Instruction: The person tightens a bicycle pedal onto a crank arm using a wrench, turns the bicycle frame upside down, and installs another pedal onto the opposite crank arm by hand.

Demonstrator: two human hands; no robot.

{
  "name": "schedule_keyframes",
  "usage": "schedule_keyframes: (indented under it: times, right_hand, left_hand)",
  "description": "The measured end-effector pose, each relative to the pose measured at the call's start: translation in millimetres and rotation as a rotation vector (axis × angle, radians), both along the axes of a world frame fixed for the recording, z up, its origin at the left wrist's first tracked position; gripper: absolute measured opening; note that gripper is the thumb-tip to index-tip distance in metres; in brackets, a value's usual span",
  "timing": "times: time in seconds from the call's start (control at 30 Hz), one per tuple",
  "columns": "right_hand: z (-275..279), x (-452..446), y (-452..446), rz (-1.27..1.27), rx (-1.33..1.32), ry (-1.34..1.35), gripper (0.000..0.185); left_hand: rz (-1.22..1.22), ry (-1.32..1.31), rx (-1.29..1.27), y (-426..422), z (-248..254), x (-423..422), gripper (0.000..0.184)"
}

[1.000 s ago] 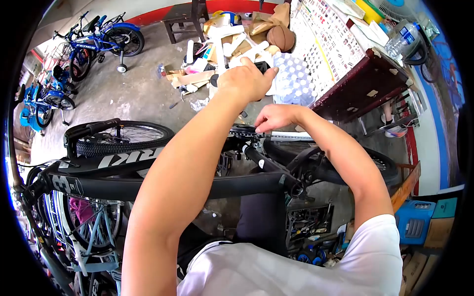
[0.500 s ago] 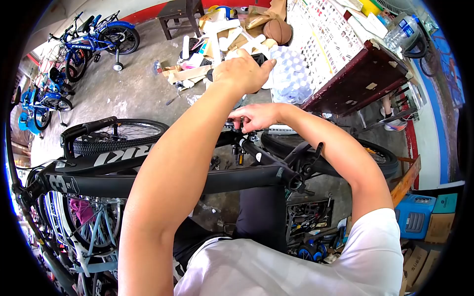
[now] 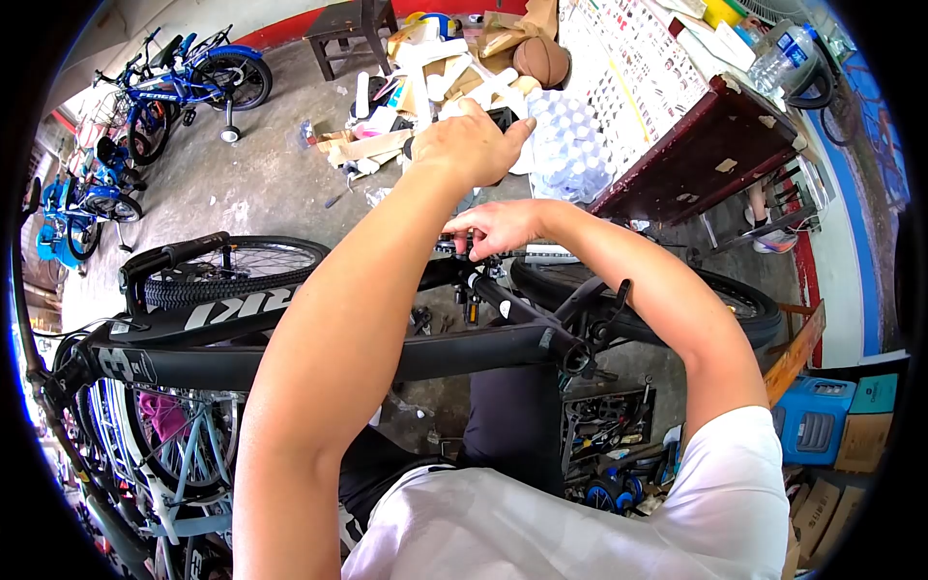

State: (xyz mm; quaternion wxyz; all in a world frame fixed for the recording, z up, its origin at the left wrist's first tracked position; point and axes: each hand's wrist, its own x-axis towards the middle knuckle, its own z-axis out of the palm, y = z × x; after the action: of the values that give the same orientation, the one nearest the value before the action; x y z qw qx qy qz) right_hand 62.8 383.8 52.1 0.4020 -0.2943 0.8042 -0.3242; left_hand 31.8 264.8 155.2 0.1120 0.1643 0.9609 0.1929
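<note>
A black bicycle frame lies across the view in front of me, with its front wheel at the left and rear wheel at the right. My left hand reaches beyond the frame, fingers wrapped round a black part that it mostly hides; dark bits show on both sides of the hand. Just below it, my right hand has bent fingers at the chain and crank area. Whatever lies between those fingertips is too small to make out. A pedal hangs below the frame tube.
Small blue bicycles stand at the upper left. Cardboard and packing scraps, a basketball and a dark stool are at the top. A dark red cabinet stands right; a tool tray and blue case lie below.
My right hand has moved left along the chain area, closer to my left wrist, and its fingers have bent. My left hand has shifted slightly left and remains wrapped round the black part.
</note>
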Motion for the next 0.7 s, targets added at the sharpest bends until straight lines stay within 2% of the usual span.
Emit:
schedule_keyframes:
  times: [0.33,0.4,0.43,0.47,0.53,0.57,0.63,0.7]
  right_hand:
    - [1,3,1,0.001,0.015,0.061,0.076]
    - [-1,2,8,-0.108,0.061,0.131,0.076]
    - [-3,0,14,-0.143,0.071,0.213,0.068]
    - [-4,-4,21,-0.146,0.061,0.225,0.068]
    - [2,-8,30,-0.288,0.221,0.402,0.056]
    - [3,-4,29,-0.296,0.210,0.412,0.056]
    - [11,10,26,-1.079,-0.405,0.070,0.049]
    - [5,9,29,-1.082,-0.375,0.148,0.048]
  left_hand:
    - [-0.009,-0.010,-0.038,-3,1,3,0.097]
    - [0.005,-0.032,-0.055,-5,0,1,0.099]
    - [0.026,-0.037,-0.053,-7,-2,-2,0.099]
    - [0.025,-0.024,-0.062,-8,-3,-6,0.099]
    - [0.033,-0.135,-0.070,-10,-5,-17,0.097]
    - [0.052,-0.069,0.017,-13,-23,-26,0.106]
    - [0.091,-0.197,0.120,-16,-24,-32,0.098]
    - [0.139,-0.349,0.260,-19,-21,-32,0.085]
